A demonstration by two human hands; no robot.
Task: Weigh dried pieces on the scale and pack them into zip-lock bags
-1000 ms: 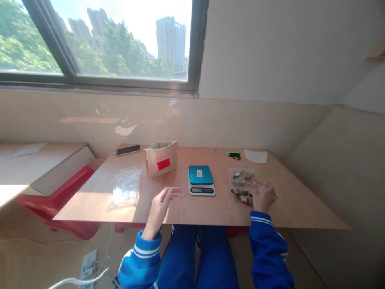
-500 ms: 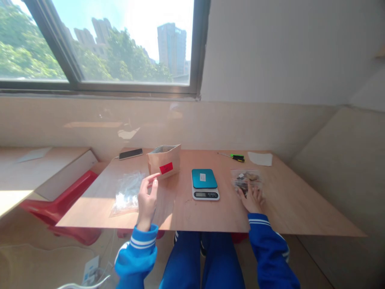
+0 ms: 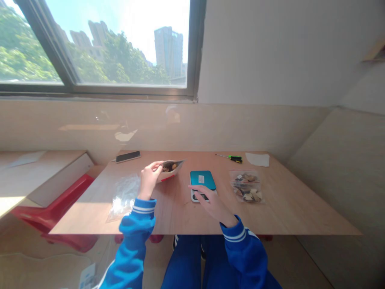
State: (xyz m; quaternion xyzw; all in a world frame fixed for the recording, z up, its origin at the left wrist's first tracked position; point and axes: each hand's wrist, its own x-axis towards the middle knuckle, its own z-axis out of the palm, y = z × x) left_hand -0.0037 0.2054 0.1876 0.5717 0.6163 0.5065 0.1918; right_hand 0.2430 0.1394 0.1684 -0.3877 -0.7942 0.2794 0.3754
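My left hand (image 3: 150, 178) pinches the left rim of an open brown paper pouch (image 3: 169, 176) with a red label. The pouch is tipped towards me, so dark and tan dried pieces show inside its mouth. My right hand (image 3: 210, 202) has nothing in it, its fingers stretched out over the front of a kitchen scale (image 3: 202, 179) with a teal top, partly covering the display. To the right of the scale lies a clear zip bag (image 3: 247, 186) of sliced dried pieces, apart from both hands.
A clear plastic bag (image 3: 124, 196) lies left of my left hand. Along the back are a phone (image 3: 128, 157), screwdrivers (image 3: 236, 158) with green and black handles, and white paper (image 3: 257, 159). A red chair (image 3: 54, 214) stands by the table's left side.
My right hand has left the zip bag and moved left over the scale. My left hand has taken hold of the paper pouch's rim, and the pouch has tipped towards me.
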